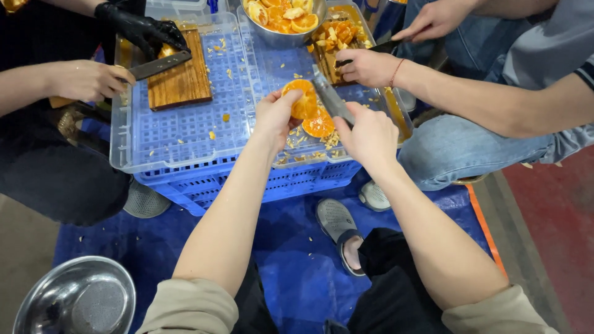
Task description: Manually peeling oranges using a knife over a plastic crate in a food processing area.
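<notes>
Orange half (301, 99) sits cut-face up under your left hand (275, 114), whose fingers clamp it against the clear plastic tray (185, 133) atop a blue crate (247, 185). Your right hand (368, 133) is closed around the handle of a knife (328, 93), its blade just beside the fruit. Another orange half (319, 124) lies between your hands. Co-workers' hands cut at wooden boards (182, 71) nearby; a steel bowl (284, 18) holds orange pieces.
</notes>
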